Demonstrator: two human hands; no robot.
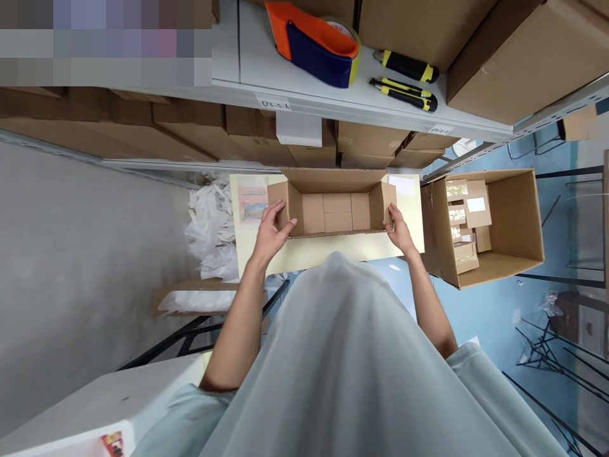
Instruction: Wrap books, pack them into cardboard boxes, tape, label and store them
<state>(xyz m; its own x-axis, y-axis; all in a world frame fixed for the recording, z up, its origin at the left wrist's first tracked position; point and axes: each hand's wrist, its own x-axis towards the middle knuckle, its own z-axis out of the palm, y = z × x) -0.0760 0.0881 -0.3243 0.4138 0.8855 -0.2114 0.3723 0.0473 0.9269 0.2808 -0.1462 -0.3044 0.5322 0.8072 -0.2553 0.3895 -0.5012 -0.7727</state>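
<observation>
An open cardboard box rests on a pale yellow tabletop, its bottom flaps visible inside. The left end of the box is gripped by my left hand, thumb toward the near edge and fingers over the end flap. At the opposite end, my right hand holds the box wall with its fingers curled around the flap. Nothing lies inside the box. A sheet with coloured print lies to its left, and a white label is at its right.
Above the table, a shelf carries an orange-blue tape dispenser, two yellow-black cutters and cartons. A large open carton holding small boxes stands at the right. Crumpled plastic is left of the table.
</observation>
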